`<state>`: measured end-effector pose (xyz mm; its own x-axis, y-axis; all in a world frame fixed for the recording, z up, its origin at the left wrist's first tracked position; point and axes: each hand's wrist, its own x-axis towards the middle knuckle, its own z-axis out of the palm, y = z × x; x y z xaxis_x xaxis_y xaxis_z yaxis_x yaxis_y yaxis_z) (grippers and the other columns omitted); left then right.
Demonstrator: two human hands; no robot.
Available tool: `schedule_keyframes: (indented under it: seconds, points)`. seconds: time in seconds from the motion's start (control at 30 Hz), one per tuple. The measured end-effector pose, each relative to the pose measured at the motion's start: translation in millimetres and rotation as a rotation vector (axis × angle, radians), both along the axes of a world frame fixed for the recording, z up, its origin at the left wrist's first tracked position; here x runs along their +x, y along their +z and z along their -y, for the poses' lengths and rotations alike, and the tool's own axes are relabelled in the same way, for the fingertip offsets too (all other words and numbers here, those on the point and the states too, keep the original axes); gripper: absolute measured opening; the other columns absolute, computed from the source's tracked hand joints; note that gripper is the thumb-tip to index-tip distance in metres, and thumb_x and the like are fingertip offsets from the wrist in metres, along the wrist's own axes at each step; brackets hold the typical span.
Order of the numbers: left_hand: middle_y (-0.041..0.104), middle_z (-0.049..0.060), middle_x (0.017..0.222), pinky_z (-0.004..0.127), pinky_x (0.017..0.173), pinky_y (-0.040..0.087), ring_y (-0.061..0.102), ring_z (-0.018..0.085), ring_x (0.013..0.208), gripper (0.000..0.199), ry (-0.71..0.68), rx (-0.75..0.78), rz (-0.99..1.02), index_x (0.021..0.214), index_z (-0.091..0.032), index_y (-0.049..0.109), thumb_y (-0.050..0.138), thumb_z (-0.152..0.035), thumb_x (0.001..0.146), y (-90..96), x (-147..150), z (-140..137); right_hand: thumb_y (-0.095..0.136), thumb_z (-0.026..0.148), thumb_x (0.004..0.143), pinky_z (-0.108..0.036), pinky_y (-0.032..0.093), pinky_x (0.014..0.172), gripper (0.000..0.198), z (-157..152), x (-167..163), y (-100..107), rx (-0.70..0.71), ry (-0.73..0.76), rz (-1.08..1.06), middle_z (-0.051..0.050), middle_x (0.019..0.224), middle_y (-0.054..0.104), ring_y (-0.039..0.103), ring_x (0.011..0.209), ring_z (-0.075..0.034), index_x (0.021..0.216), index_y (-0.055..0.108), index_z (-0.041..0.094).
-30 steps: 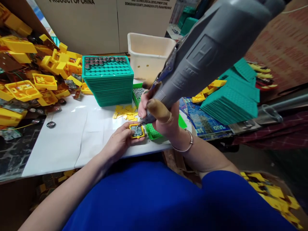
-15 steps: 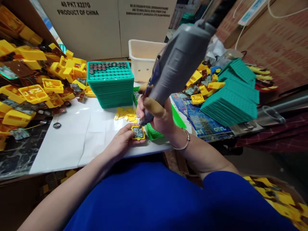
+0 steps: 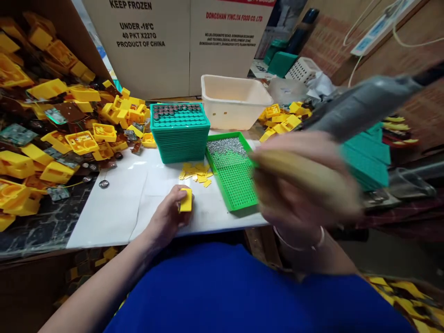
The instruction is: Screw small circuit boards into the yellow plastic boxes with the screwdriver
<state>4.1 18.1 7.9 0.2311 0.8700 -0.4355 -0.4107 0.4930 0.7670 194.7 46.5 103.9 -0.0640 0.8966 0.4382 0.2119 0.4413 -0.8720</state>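
In my left hand is a small yellow plastic housing, its plain yellow side facing me. The fingers wrap round it just above the white work surface. My right hand, smeared by motion, is closed round a grey electric screwdriver, whose body slants up to the right. Tan covers sit on some of its fingers; the tool's tip is hidden. Between the hands lies a green perforated tray, with small metal screws heaped at its far end. Thin yellow plastic pieces lie beyond my left hand.
A stack of teal trays holds small dark cylinders on top. Behind it stand a white bin and a carton. Yellow housings with circuit boards pile up at left. More teal trays stand at right.
The screwdriver has lifted off the housing and swung right with my right hand. My left hand has turned the housing, so its circuit board no longer shows. The view has shifted.
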Motion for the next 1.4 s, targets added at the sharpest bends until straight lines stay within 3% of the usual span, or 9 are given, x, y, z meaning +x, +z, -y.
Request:
schedule_keyframes:
  seconds: [0.13,0.3,0.5,0.63,0.77,1.03,1.17,1.3,1.4]
  points:
    - [0.055,-0.002,0.064,0.018,0.039,0.039,0.050,0.009,0.050,0.033,-0.070,0.047,0.012,0.082,-0.016,0.057,0.072,-0.044,0.074,-3.1,-4.7,-0.1,0.058,0.023,0.086,-0.041,0.049,0.095,0.017,-71.6,-45.3,6.1,0.272,0.105,0.495,-0.003,0.092,0.067,0.062,0.094,-0.021,0.088,0.075,0.025]
    - [0.071,0.011,0.095,0.035,0.072,0.059,0.072,0.027,0.088,0.034,-0.061,0.017,0.095,0.103,-0.013,0.062,0.072,-0.035,0.079,-2.4,-18.4,4.4,0.066,0.008,0.073,-0.033,0.048,0.082,0.017,-178.1,-90.8,-12.1,0.320,0.127,0.781,-0.002,0.069,0.060,0.059,0.082,-0.018,0.063,0.066,0.021]
    - [0.071,0.015,0.104,0.041,0.085,0.057,0.070,0.031,0.101,0.027,-0.012,0.001,0.146,0.105,-0.014,0.058,0.063,-0.033,0.086,-3.8,-27.4,10.7,0.069,0.009,0.071,-0.034,0.046,0.078,0.030,-208.7,-107.3,-20.0,0.331,0.105,0.811,-0.002,0.056,0.050,0.061,0.085,-0.022,0.051,0.051,0.021]
    - [0.072,0.012,0.103,0.046,0.094,0.052,0.069,0.032,0.105,0.029,-0.036,0.020,0.168,0.103,-0.017,0.054,0.067,-0.020,0.077,-3.6,-24.7,15.0,0.070,0.008,0.070,-0.034,0.046,0.078,0.038,-197.5,-109.2,-4.9,0.297,0.152,0.796,-0.003,0.056,0.052,0.060,0.082,-0.021,0.047,0.042,0.021]
    - [0.071,0.006,0.103,0.045,0.102,0.047,0.067,0.027,0.107,0.040,0.055,0.123,0.152,0.103,-0.020,0.053,0.065,-0.007,0.067,-5.5,-22.9,19.3,0.065,0.008,0.074,-0.030,0.047,0.074,0.020,-142.4,-95.2,-3.1,0.258,0.235,0.578,0.000,0.065,0.059,0.057,0.075,-0.016,0.063,0.056,0.022]
    - [0.066,0.000,0.103,0.033,0.093,0.047,0.062,0.018,0.101,0.049,0.230,0.261,0.111,0.109,-0.024,0.049,0.069,-0.011,0.067,-21.1,-10.6,20.3,0.061,0.020,0.082,-0.022,0.047,0.068,0.006,-9.8,-69.0,-85.7,-0.231,0.416,0.118,0.001,0.078,0.068,0.059,0.069,-0.008,0.084,0.066,0.016]
    - [0.064,-0.002,0.098,0.026,0.082,0.046,0.060,0.015,0.091,0.048,0.235,0.242,0.091,0.109,-0.024,0.049,0.069,-0.011,0.067,-21.6,-4.2,21.7,0.062,0.020,0.083,-0.025,0.047,0.073,0.006,-2.6,-68.8,-104.7,-0.170,0.335,0.149,0.000,0.079,0.065,0.057,0.074,-0.010,0.084,0.066,0.017]
    - [0.064,-0.002,0.100,0.025,0.081,0.045,0.059,0.014,0.090,0.047,0.210,0.269,0.068,0.111,-0.025,0.049,0.068,-0.011,0.070,-22.5,-4.9,22.8,0.065,0.021,0.082,-0.025,0.046,0.073,0.005,-13.4,-61.5,-97.1,-0.242,0.421,0.153,0.000,0.084,0.060,0.056,0.077,-0.010,0.083,0.064,0.016]
    - [0.065,-0.002,0.106,0.026,0.085,0.045,0.060,0.015,0.096,0.046,0.166,0.332,0.030,0.111,-0.025,0.050,0.069,-0.010,0.071,-26.7,-7.6,20.9,0.069,0.017,0.078,-0.024,0.044,0.071,0.006,-19.9,-57.0,-85.3,-0.236,0.500,0.373,0.001,0.083,0.052,0.052,0.076,-0.009,0.077,0.063,0.015]
